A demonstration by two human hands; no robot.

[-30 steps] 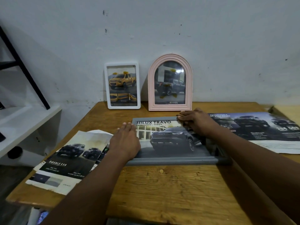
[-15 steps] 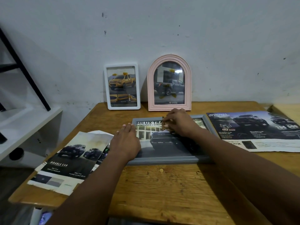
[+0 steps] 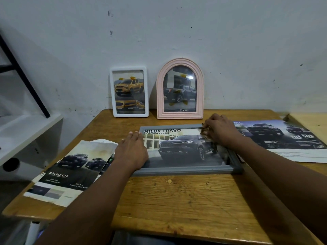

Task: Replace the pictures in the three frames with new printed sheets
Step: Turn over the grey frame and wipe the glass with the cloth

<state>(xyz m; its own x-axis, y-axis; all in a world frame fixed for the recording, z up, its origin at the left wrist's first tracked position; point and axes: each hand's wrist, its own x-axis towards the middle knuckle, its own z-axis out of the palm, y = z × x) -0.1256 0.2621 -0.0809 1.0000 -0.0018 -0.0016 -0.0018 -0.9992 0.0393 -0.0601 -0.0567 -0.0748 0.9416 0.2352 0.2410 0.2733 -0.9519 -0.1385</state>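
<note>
Your right hand point(image 3: 220, 132) has slid from the middle of the grey frame's point(image 3: 187, 171) far edge back to its far right corner, fingers curled and pinching at the sheet point(image 3: 184, 147) edge there, though whether they hold it you cannot tell. Your left hand point(image 3: 131, 151) lies flat and open on the frame's left side. Frame lies long axis left-right, mid-table, showing a dark truck print.

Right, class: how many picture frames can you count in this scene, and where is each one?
3. The white frame and the pink arched frame stand against the wall; the grey frame lies flat on the table under both hands. None appears hidden.
</note>
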